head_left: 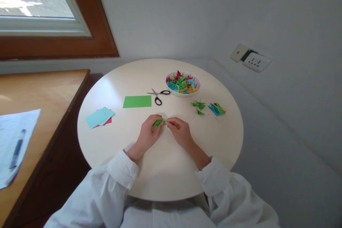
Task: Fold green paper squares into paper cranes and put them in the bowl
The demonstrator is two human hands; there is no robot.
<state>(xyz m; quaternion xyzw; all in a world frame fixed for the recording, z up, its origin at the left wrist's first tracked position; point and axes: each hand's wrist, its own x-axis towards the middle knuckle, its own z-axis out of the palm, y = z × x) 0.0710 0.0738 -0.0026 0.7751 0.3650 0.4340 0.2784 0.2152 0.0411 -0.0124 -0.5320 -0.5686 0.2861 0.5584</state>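
A small folded green paper piece [159,122] is held between both hands over the middle of a round white table [117,149]. My left hand [148,133] pinches its left end. My right hand [180,130] pinches its right end with fingers pressed together. A green paper sheet [137,101] lies flat beyond the hands. Black-handled scissors [158,95] lie next to it. A white bowl [173,91] full of small coloured folded paper figures stands at the back right.
Light blue and red paper squares [99,117] lie at the left. Three green folded figures [199,106] and a pile of coloured strips [217,109] lie right of centre. A wooden desk [40,92] with papers and a pen [17,149] stands to the left. A wall socket [256,62] is at right.
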